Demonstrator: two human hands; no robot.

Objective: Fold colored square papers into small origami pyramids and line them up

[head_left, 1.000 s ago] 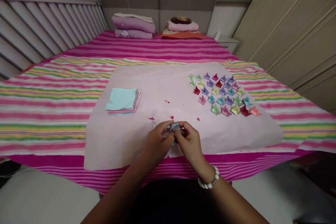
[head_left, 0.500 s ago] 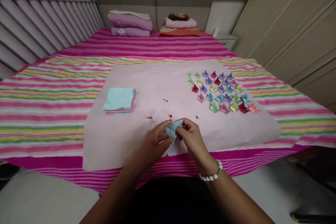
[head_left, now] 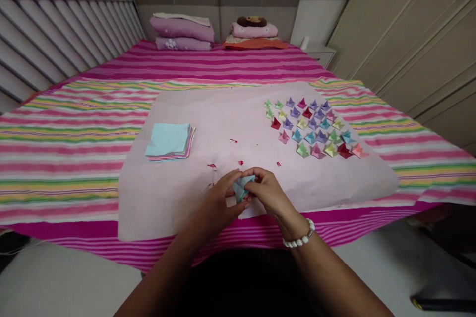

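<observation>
Blue folded paper [head_left: 240, 189] sits pinched — between both hands [head_left: 220, 197] [head_left: 273, 193].

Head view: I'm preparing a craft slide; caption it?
Left hand and right hand hold folded blue paper over a pale sheet; paper stack and colourful folded pieces beyond.

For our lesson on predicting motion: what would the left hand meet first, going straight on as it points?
Past the light-blue origami paper it holds, probably the right hand, though depth is unclear.
</observation>
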